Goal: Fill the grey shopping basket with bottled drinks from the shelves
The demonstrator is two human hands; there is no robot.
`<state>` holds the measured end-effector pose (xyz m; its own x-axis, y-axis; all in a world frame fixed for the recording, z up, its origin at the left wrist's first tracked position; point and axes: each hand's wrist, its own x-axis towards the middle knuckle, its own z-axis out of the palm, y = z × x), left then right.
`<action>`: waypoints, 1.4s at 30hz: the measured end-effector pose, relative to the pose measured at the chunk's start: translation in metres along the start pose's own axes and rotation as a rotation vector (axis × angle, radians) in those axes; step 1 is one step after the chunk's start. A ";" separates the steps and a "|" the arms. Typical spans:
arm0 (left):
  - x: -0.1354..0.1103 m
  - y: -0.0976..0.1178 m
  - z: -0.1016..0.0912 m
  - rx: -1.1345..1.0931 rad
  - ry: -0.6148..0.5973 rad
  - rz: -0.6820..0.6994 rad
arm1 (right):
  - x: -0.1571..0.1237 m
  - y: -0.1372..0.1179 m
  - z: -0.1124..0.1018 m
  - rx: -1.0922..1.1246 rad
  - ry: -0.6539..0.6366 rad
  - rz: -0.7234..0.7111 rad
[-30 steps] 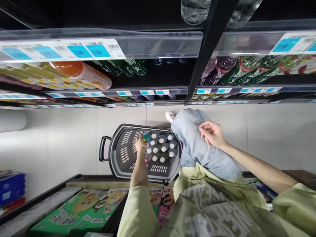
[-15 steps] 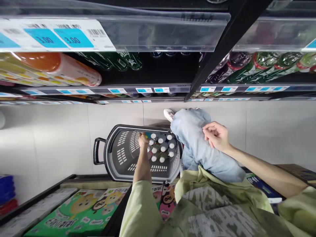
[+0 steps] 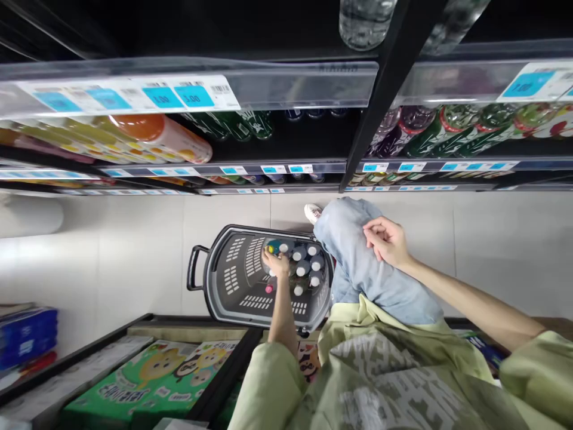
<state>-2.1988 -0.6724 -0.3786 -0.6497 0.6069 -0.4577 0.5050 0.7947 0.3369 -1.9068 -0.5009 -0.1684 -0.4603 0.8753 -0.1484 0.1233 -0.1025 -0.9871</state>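
Observation:
A dark grey shopping basket (image 3: 233, 280) stands on the pale tiled floor below me, holding several bottles with white caps (image 3: 308, 266). My left hand (image 3: 276, 263) reaches down into it and rests on the bottle tops, fingers curled over them next to a bottle with a teal and yellow top (image 3: 271, 246). Whether it grips one I cannot tell. My right hand (image 3: 385, 242) lies loosely curled on my raised knee in light blue jeans (image 3: 358, 263), holding nothing.
Store shelves with price tags run across the top, stocked with orange juice bottles (image 3: 156, 134), green bottles (image 3: 233, 122) and red-capped drinks (image 3: 447, 128). A low display with green cartoon boxes (image 3: 147, 382) lies at the bottom left. A black shelf post (image 3: 380, 89) crosses the middle.
My left hand has shifted slightly to the right within the basket, onto the bottle tops. The view has tilted back up. My right hand has stayed on the knee.

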 end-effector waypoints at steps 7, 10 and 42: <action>-0.100 0.064 0.062 -0.488 0.211 0.025 | -0.004 0.014 -0.002 0.035 -0.062 -0.028; -0.122 0.078 0.077 -0.712 0.099 0.182 | -0.004 0.019 -0.003 0.036 -0.097 -0.044; -0.048 0.369 -0.506 0.258 0.911 0.841 | 0.004 0.033 0.001 0.091 -0.193 -0.162</action>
<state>-2.2684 -0.4020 0.1843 -0.1783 0.7916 0.5845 0.9798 0.1978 0.0309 -1.9052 -0.5013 -0.2015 -0.6279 0.7782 0.0123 -0.0414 -0.0177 -0.9990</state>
